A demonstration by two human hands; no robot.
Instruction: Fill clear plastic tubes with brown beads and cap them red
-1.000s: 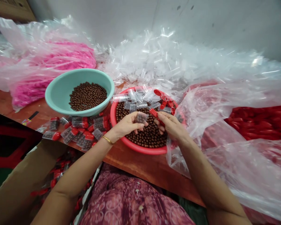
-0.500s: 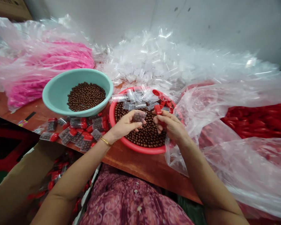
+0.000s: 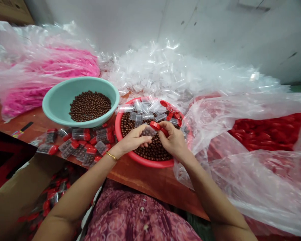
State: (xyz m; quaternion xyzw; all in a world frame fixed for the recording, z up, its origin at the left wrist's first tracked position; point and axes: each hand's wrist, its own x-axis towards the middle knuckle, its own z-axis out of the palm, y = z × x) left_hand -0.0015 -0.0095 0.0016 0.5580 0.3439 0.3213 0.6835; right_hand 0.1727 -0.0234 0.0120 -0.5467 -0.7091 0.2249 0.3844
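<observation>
From where I stand, the left hand (image 3: 132, 139) covers one end of the clear tube (image 3: 148, 131); its contents are too small to count. The right hand (image 3: 174, 140) conceals part of the red cap (image 3: 155, 126); contact with the tube cannot be confirmed. Right of this hand, the plastic bag (image 3: 256, 190) runs out of view. Below the left hand, the forearm (image 3: 75, 190) obscures blurred tubes (image 3: 48, 201).

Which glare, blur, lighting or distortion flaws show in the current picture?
Head view: bright glints streak the heap of clear tubes; head view, lower left: the inside of the carton is dim and soft; head view, centre: left hand and right hand look fairly sharp; head view, edges: shapes seem stretched, as with a wide lens.
</observation>
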